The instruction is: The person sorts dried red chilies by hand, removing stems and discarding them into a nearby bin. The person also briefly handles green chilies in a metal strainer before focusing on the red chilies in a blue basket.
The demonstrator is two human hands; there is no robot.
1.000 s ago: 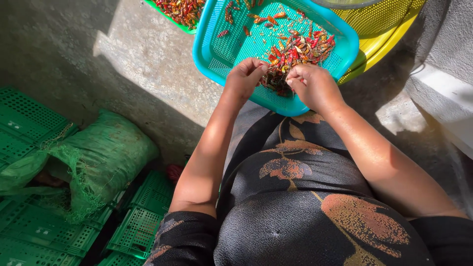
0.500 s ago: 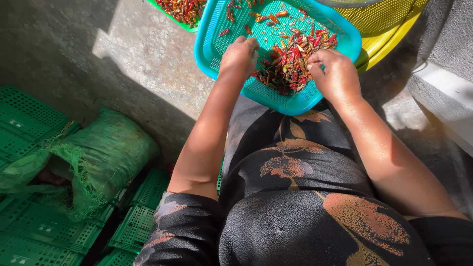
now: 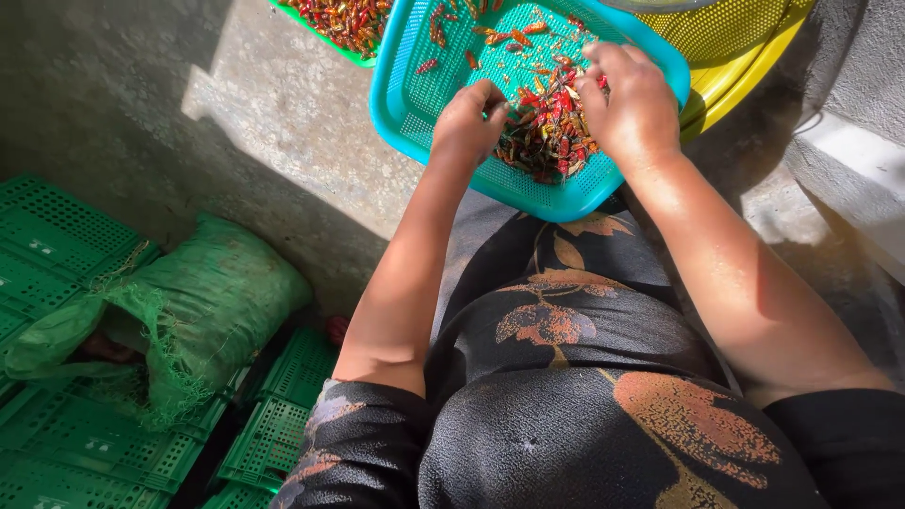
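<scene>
A turquoise perforated tray rests tilted on my lap and holds a heap of small red and dark chilies. My left hand sits at the heap's left side, fingers curled into the chilies. On the right side of the heap lies my right hand, its fingers bent down onto the chilies. Whether either hand pinches a chili is hidden by the fingers.
A green tray of chilies lies at the top edge on the concrete floor. A yellow basket sits behind the turquoise tray. A green mesh sack and green plastic crates lie at the left.
Both hands have moved from the tray's near rim up into the chili heap. The view has tilted, so the tray sits lower and closer in the picture.
</scene>
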